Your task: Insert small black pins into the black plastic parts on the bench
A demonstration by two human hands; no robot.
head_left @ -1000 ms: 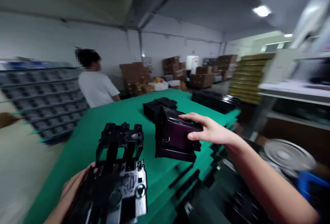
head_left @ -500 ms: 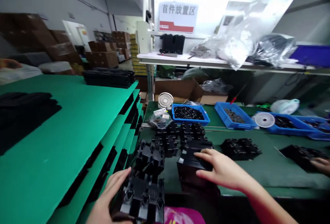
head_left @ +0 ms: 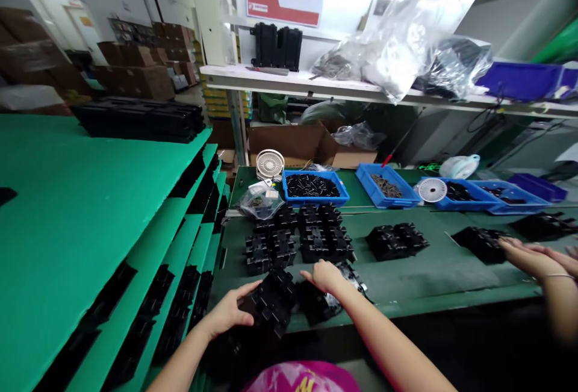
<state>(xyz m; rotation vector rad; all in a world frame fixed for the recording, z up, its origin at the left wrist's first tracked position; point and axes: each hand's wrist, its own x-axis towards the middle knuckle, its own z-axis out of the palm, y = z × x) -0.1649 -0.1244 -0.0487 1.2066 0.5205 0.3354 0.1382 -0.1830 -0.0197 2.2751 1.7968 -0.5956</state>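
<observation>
in the head view, by the worktop's (head_left: pixel 406 280) near edge, the left hand (head_left: pixel 230 312) grasps a tilted black slotted plastic block (head_left: pixel 273 297); the right hand (head_left: pixel 326 276) lies over a black shiny-faced plastic block (head_left: pixel 315 304), whether gripping, i cannot tell. the step seems to be positioning both; the next move likely calls for levelling the slotted one.

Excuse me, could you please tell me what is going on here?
The person's left hand holds a black molded part near the green workbench's front edge, while their right hand is on a second one beside it. More black parts stand just beyond, before a blue tray. Farther right, a co-worker's hand is at another part.
</observation>
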